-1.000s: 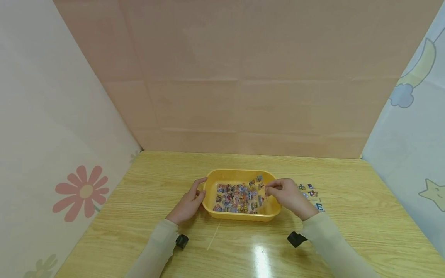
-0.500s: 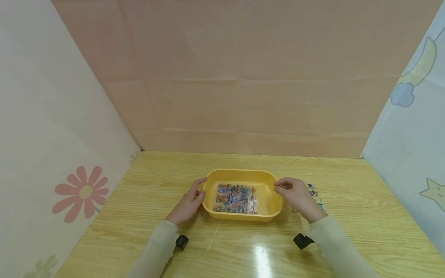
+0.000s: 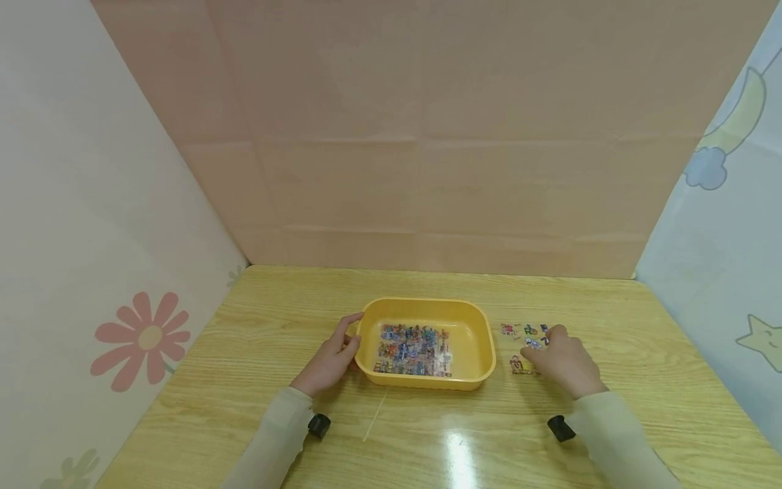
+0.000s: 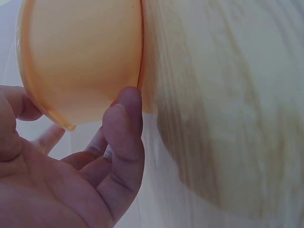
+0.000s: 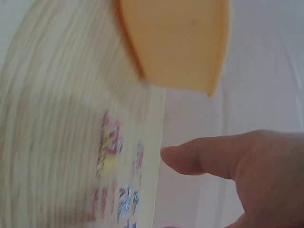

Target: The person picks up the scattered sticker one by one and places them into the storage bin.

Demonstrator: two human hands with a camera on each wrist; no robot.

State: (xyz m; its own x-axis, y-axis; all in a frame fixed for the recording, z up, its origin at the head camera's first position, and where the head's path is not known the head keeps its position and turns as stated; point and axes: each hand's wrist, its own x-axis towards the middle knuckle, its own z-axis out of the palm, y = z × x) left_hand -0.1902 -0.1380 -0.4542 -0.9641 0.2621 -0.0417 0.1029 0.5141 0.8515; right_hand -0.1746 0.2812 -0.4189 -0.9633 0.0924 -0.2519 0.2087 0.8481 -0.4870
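Observation:
A yellow plastic tub (image 3: 473, 377) stands mid-table, with transparent cartoon sticker sheets (image 3: 412, 350) lying in its left and middle part. My left hand (image 3: 330, 356) holds the tub's left end; the left wrist view shows curled fingertips (image 4: 124, 124) against the wall and another finger at the rim. To the right of the tub, my right hand (image 3: 565, 360) is over a clear sheet with cartoon stickers (image 3: 519, 365) on the table, covering part of it. Its thumb is extended and apart from the sheet in the right wrist view, with nothing seen in the hand.
The wooden table (image 3: 293, 299) backs onto a tan paper-covered wall (image 3: 421, 183). Light panels with a flower (image 3: 149, 337) and a star (image 3: 764, 343) stand at the sides. A thin pale strip (image 3: 375, 418) shows on the table in front of the tub.
My right hand has moved from inside the tub's right end, over its rim, to the sheet at right. Sheets in the tub now lie flat and further left. The left hand stays put.

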